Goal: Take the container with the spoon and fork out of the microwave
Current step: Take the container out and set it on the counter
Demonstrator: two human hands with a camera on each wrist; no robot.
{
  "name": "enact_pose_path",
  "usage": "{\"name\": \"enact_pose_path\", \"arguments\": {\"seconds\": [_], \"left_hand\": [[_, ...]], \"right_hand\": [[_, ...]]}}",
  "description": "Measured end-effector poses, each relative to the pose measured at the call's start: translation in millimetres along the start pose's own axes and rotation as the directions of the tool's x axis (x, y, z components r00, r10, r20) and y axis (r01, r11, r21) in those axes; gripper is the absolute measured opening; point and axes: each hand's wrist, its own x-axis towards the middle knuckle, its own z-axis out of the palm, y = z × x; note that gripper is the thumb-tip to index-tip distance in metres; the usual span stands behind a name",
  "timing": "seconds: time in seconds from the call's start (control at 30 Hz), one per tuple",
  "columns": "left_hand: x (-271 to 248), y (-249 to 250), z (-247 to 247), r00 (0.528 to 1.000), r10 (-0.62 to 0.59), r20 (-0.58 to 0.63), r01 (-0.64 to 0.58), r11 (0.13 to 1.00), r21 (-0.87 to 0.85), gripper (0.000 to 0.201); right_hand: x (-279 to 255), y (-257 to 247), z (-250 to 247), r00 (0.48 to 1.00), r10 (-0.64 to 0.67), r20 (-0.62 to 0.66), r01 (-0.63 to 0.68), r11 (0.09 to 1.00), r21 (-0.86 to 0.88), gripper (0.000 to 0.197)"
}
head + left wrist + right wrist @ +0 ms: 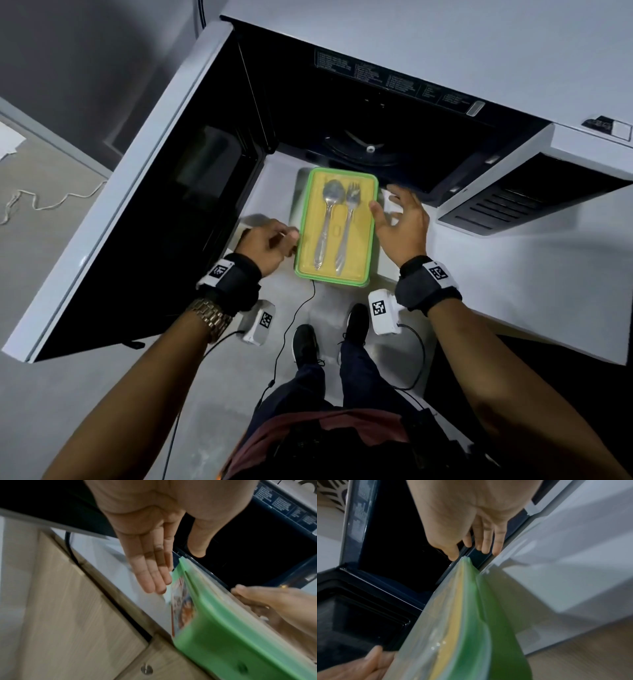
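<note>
the container (335, 228) is already out of the microwave (376, 113) cavity, sitting on the white tabletop (496, 274) right in front of the open mouth, door (144, 192) swung wide on the left. green rim, yellowish clear lid, and the spoon (329, 219) and fork (347, 226) lie side by side on top, heads toward the far end.

so i'd say the step in hand is letting go cleanly. tip: peel both hands straight out sideways, don't drag the rim or the cutlery might slide about. they look loose up there, nothing pins them.

where the hands are: left hand (269, 245) sits at the container's near-left edge. from the head view it looks a bit curled, but the left wrist view shows the fingers (150, 574) straight and together, just beside the green wall, gripping nothing. right hand (402, 222) is off the right long side, fingers spread and relaxed, holding nothing; whether the thumb brushes the rim i can't tell.

container lies between the two hands, long axis running near to far.
</note>
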Motion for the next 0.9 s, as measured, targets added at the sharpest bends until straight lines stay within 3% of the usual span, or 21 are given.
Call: {"name": "enact_pose_path", "arguments": {"seconds": [0.1,0.23,0.33,0.43,0.53,0.67,0.9], "left_hand": [[16,13,-6,1.000,0.024,0.008,-0.023,0.997,-0.073,0.012],[37,28,-5,1.000,0.008,0.016,-0.007,0.994,-0.107,0.012],[49,34,-1,0.999,-0.031,-0.009,0.030,0.992,-0.119,0.007],[53,38,4,0.998,-0.055,-0.009,0.054,0.993,-0.104,0.002],[54,37,5,0.997,-0.079,-0.018,0.077,0.992,-0.099,0.011],[51,34,6,0.998,-0.058,-0.015,0.056,0.993,-0.108,0.006],[41,36,6,1.000,-0.009,-0.010,0.008,0.994,-0.108,0.016]], "right_hand": [[-6,7,-7,0.993,0.110,0.037,-0.111,0.994,0.015,0.030],[-11,10,-9,0.959,0.235,0.156,-0.263,0.945,0.196,0.013],[-14,8,-11,0.940,0.268,0.211,-0.316,0.918,0.241,0.013],[-14,8,-11,0.934,0.285,0.215,-0.337,0.905,0.259,0.017],[-15,7,-12,0.934,0.289,0.211,-0.339,0.903,0.263,0.017],[-19,5,-15,0.941,0.274,0.200,-0.321,0.910,0.262,0.013],[-30,-1,-23,0.948,0.267,0.175,-0.307,0.911,0.275,0.012]]}}
